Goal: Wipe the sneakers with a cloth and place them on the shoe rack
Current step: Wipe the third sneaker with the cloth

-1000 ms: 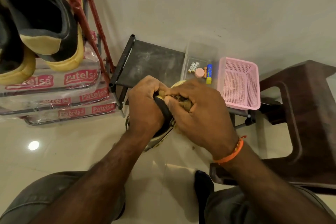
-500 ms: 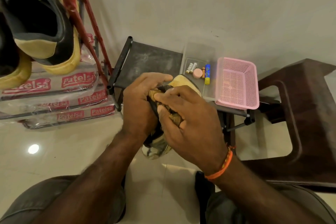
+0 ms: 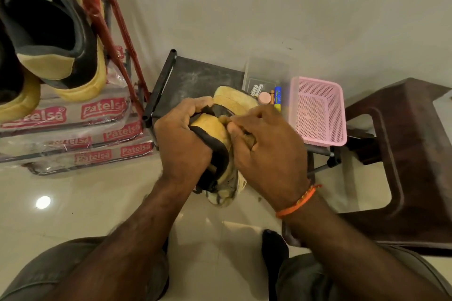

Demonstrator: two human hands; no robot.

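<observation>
A black and yellow sneaker (image 3: pixel 221 129) is held in the air above the floor, heel up and toe pointing down. My left hand (image 3: pixel 182 144) grips its black collar, thumb over the rim. My right hand (image 3: pixel 266 149) holds a brownish cloth (image 3: pixel 249 139), mostly hidden under the fingers, pressed against the sneaker's yellow heel side. Two matching sneakers (image 3: pixel 56 39) sit on the red shoe rack (image 3: pixel 107 29) at the upper left.
A low black table (image 3: pixel 195 78) behind the hands carries a clear box with batteries and a glue stick (image 3: pixel 277 98), and a pink basket (image 3: pixel 318 115). A dark brown stool (image 3: pixel 413 154) stands right. Wrapped Patelsa packs (image 3: pixel 80 129) lie under the rack.
The sneaker has turned and risen, so its yellow heel and sole now show between the hands. My right hand with the cloth has slid to the sneaker's right side.
</observation>
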